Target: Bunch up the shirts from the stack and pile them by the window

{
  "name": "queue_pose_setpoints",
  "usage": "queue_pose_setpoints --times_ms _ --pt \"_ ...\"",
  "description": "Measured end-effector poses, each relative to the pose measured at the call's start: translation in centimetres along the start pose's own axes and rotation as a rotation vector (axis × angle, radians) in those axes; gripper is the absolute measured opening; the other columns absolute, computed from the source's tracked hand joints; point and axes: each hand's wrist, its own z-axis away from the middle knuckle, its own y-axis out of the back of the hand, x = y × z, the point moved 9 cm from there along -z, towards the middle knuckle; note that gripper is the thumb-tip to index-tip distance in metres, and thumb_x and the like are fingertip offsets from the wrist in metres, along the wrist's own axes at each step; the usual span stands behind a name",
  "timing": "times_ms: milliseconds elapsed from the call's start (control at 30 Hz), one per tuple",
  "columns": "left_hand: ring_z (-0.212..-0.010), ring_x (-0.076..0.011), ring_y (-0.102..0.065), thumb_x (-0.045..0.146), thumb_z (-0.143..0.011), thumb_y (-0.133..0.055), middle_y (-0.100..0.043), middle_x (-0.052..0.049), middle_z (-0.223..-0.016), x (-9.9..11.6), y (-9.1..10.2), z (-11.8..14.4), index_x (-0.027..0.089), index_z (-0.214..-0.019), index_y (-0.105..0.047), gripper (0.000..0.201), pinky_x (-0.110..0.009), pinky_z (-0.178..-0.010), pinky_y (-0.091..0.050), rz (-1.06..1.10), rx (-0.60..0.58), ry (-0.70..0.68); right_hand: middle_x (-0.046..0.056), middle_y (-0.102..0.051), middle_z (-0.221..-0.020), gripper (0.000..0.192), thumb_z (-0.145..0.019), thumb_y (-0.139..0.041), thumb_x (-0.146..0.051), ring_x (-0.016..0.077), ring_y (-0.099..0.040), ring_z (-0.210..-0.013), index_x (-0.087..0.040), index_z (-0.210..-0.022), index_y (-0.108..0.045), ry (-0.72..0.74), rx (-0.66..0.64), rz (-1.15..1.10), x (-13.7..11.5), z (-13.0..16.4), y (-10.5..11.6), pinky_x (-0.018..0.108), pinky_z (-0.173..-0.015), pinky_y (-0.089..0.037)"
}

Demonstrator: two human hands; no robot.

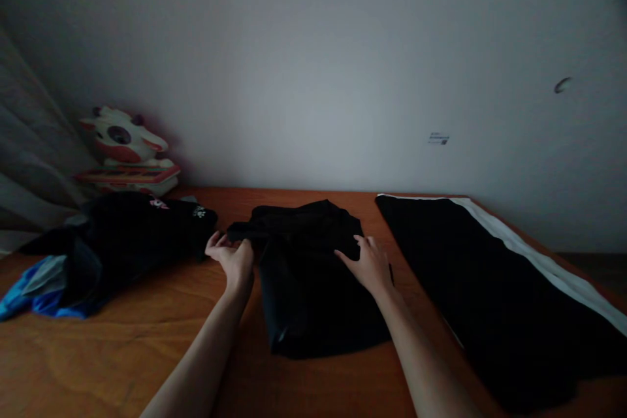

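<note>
— Folding (313,274) looks about halfway, I'd say: the black garment lies on the orange bedspread (122,346), already doubled into a narrow block, with one loose piece sticking out at its top left corner.

— That's the bit the left hand (234,260) has?

— Yes. Its fingers are curled around that loose end, pinching the cloth at the corner, thumb towards the dark pile of clothes (117,241) just beside it. The forearm runs straight up from the near edge, wrist low, almost on the cover.

— And the right hand (369,264)?

— Flat and relaxed on top of the garment near its right edge, fingers spread a little, gripping nothing, only pressing the cloth down. That arm comes in at a slant from the lower right.

— So what would the next move need?

— My guess: the loose end wants carrying over onto the block while the flat palm keeps the layers from sliding. The room is dim and the fabric black, so I can't tell whether it's a sleeve or a hem.

— What's on the far right?

— Black trousers with a white stripe (499,287), laid out long, apart from the garment. A plush toy (125,144) sits against the wall, behind the pile.
</note>
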Motion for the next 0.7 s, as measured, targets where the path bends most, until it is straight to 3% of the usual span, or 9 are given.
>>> queue_pose_setpoints --times_ms 67,133,200,267,367,433,500,600,700 --pt "-0.104 -0.0176 -0.062 0.018 -0.077 -0.064 -0.059 -0.005 -0.108 1.9 0.8 -0.9 0.020 -0.110 -0.053 0.036 -0.039 -0.103 -0.049 0.022 0.018 -0.097 0.013 -0.069 -0.104 0.039 -0.087 -0.069 -0.049 0.0309 -0.068 -0.099 -0.018 -0.110 -0.070 0.015 -0.069 0.003 -0.5 0.3 -0.7 0.042 -0.083 -0.051" --pt "-0.107 -0.0202 -0.062 0.032 -0.091 -0.052 -0.064 -0.007 -0.107 4.0 -0.3 -0.3 0.020 -0.102 -0.059 0.018 -0.041 -0.106 -0.046 0.014 -0.140 -0.210 0.009 -0.070 -0.096 0.022 -0.091 -0.064 -0.041 0.0278 -0.068 -0.092 -0.022 -0.100 -0.071 0.045 -0.086 -0.027 -1.1 0.5 -1.0 0.039 -0.079 -0.049" --pt "-0.112 -0.0239 -0.062 0.044 -0.097 -0.044 -0.067 -0.008 -0.113 5.5 -2.3 1.7 0.021 -0.106 -0.063 0.031 -0.044 -0.107 -0.045 -0.053 -0.370 -0.299 0.008 -0.071 -0.093 0.018 -0.093 -0.059 -0.037 0.0279 -0.067 -0.093 -0.023 -0.092 -0.070 0.072 -0.047 -0.072 -1.5 0.7 -0.9 0.038 -0.079 -0.048" --pt "-0.126 -0.0291 -0.057 0.053 -0.091 -0.055 -0.064 -0.011 -0.131 6.2 -4.5 5.1 0.023 -0.125 -0.059 0.045 -0.049 -0.111 -0.041 -0.201 -0.630 -0.412 0.008 -0.072 -0.094 0.024 -0.095 -0.053 -0.041 0.0291 -0.067 -0.094 -0.023 -0.088 -0.068 0.081 0.009 -0.166 -1.7 0.9 -0.6 0.041 -0.082 -0.047" --pt "-0.147 -0.0401 -0.035 0.062 -0.065 -0.081 -0.040 -0.020 -0.158 5.3 -6.8 10.0 0.023 -0.149 -0.040 0.102 -0.060 -0.119 -0.027 -0.496 -0.920 -0.549 0.009 -0.073 -0.092 0.036 -0.094 -0.050 -0.055 0.0283 -0.067 -0.091 -0.022 -0.089 -0.065 0.088 0.015 -0.479 -2.5 1.3 0.0 0.042 -0.084 -0.048" --pt "-0.151 -0.0458 -0.023 0.060 -0.050 -0.089 -0.026 -0.024 -0.164 3.9 -7.4 11.4 0.020 -0.153 -0.034 0.124 -0.065 -0.120 -0.019 -0.625 -1.015 -0.541 0.008 -0.073 -0.089 0.042 -0.089 -0.055 -0.063 0.0256 -0.067 -0.087 -0.022 -0.092 -0.066 0.068 -0.062 -0.737 -3.6 1.6 0.1 0.037 -0.080 -0.051" --pt "-0.152 -0.0478 -0.019 0.048 -0.048 -0.092 -0.023 -0.025 -0.165 3.0 -7.4 11.6 0.020 -0.147 -0.043 0.114 -0.066 -0.120 -0.018 -0.686 -1.042 -0.512 0.005 -0.072 -0.084 0.046 -0.085 -0.062 -0.066 0.0226 -0.066 -0.080 -0.022 -0.094 -0.069 0.036 -0.193 -0.925 -5.1 2.3 0.0 0.032 -0.072 -0.052" --pt "-0.149 -0.0452 -0.028 0.025 -0.058 -0.083 -0.037 -0.020 -0.159 2.4 -7.3 11.3 0.022 -0.122 -0.060 0.068 -0.064 -0.119 -0.023 -0.711 -1.064 -0.507 0.004 -0.071 -0.079 0.045 -0.081 -0.068 -0.066 0.0210 -0.066 -0.076 -0.022 -0.086 -0.071 0.048 -0.382 -1.023 -7.5 3.4 -0.2 0.030 -0.068 -0.052" --pt "-0.140 -0.0402 -0.044 0.012 -0.061 -0.074 -0.053 -0.019 -0.145 2.4 -7.3 11.3 0.020 -0.105 -0.061 0.046 -0.058 -0.117 -0.030 -0.611 -1.109 -0.491 0.007 -0.074 -0.089 0.045 -0.081 -0.067 -0.066 0.0246 -0.069 -0.088 -0.022 -0.091 -0.071 0.015 -0.301 -1.037 -6.8 3.1 0.1 0.034 -0.080 -0.054"
